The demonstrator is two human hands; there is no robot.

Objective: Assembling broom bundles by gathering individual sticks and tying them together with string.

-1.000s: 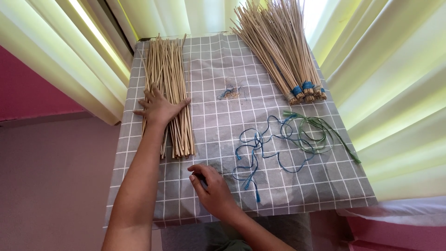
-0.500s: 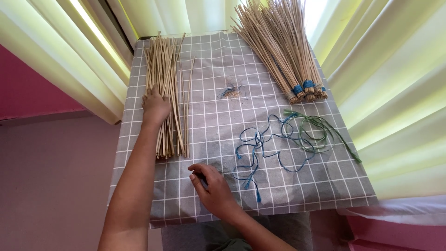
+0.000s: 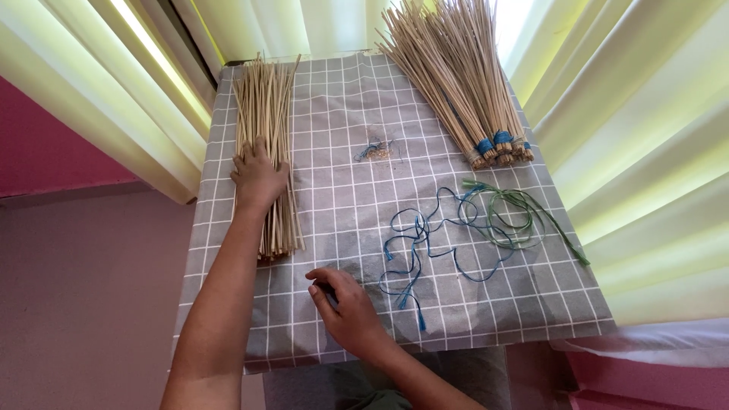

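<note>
Pale yellow-green curtains (image 3: 114, 83) hang on both sides of a small table spread with a grey cloth printed in a white grid (image 3: 342, 197); pink wall shows beyond at lower left.

Left hand (image 3: 260, 175): laid palm-down on a loose sheaf of thin, straw-coloured sticks (image 3: 264, 114) that runs lengthwise along the cloth's left edge. Its fingers lie close together and flat on the sticks, pressing rather than gripping; none appears to curl beneath them.

Right hand (image 3: 349, 307): resting near the front edge of the cloth, well apart from the sheaf. Its fingers are curled inward, thumb against forefinger; whether they pinch something small cannot be told.

Also on the cloth: tangled blue cords (image 3: 425, 243) just beside the right hand, running into coiled green cords (image 3: 516, 216) towards the right edge; a small snarl of thread scraps (image 3: 377, 150) near the centre; and a large fan of like sticks, bound at the near end with blue ties (image 3: 463, 83), at the far right corner.

Hazards, as judged: the sheaf is unbound and lies at the cloth's margin, so uneven pressure or a sideways push could roll sticks off the edge or splay them. Thin sticks may snap under a heavy palm. The nearby cords could snag the right hand's fingers and knot further.
</note>
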